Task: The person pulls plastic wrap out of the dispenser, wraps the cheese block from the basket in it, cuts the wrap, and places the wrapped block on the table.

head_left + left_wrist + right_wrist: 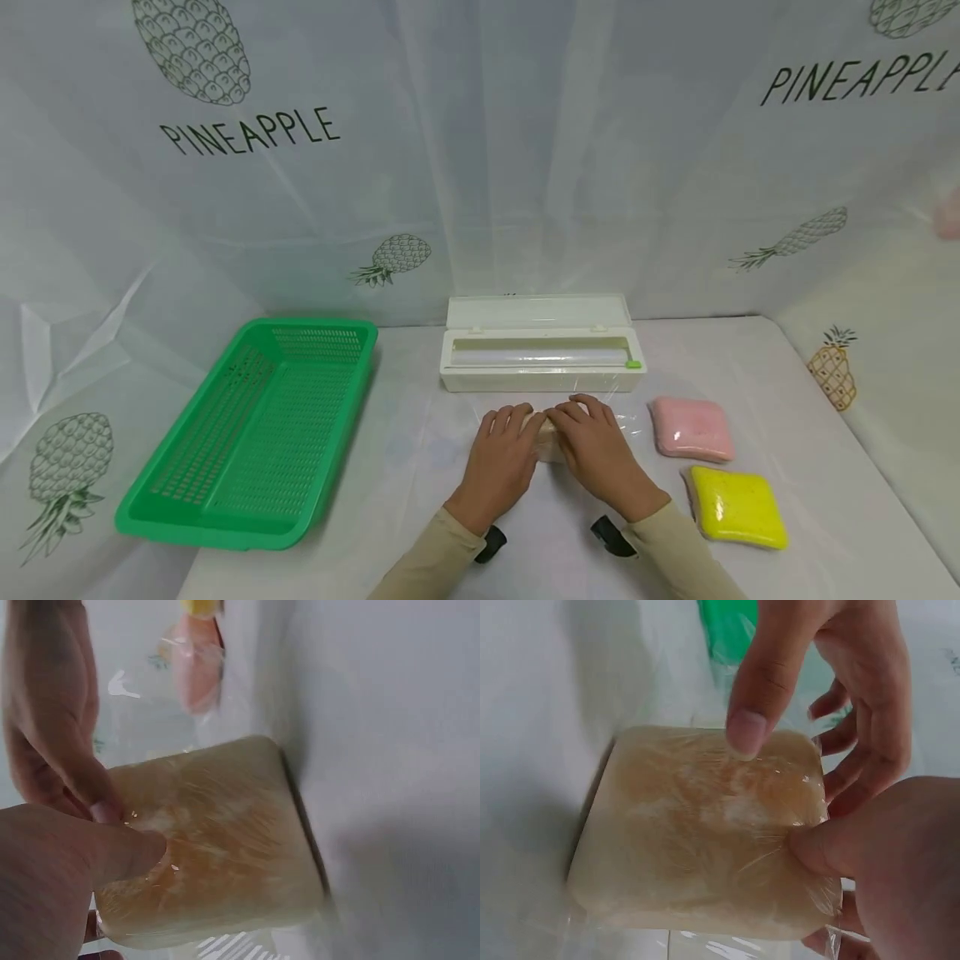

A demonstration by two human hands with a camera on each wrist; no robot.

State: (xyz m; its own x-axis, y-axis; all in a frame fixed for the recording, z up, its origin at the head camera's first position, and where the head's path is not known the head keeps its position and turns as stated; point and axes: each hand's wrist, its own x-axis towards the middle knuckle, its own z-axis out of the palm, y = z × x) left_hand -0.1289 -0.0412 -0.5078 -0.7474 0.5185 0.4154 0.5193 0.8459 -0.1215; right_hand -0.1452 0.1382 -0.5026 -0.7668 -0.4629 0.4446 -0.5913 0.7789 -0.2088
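Both hands hold a beige, rounded-square block [217, 832] covered in wrinkled clear film, tilted up on its edge at the table. My left hand [500, 454] has its thumb on the face towards me and its fingers over the upper edge. From the other side my right hand [602, 454] grips it the same way, thumb [832, 844] pressing the film and fingers behind. The hands cover most of the block in the head view. Loose clear film [628, 423] spreads on the table beside the right fingers.
Behind the hands stands a white cling film dispenser [543, 382], lid up, roll inside. A green perforated basket [300, 533] is at left. To the right lie a pink block [692, 429] and a yellow block [738, 507], both glossy. A pineapple-print sheet [517, 167] hangs behind.
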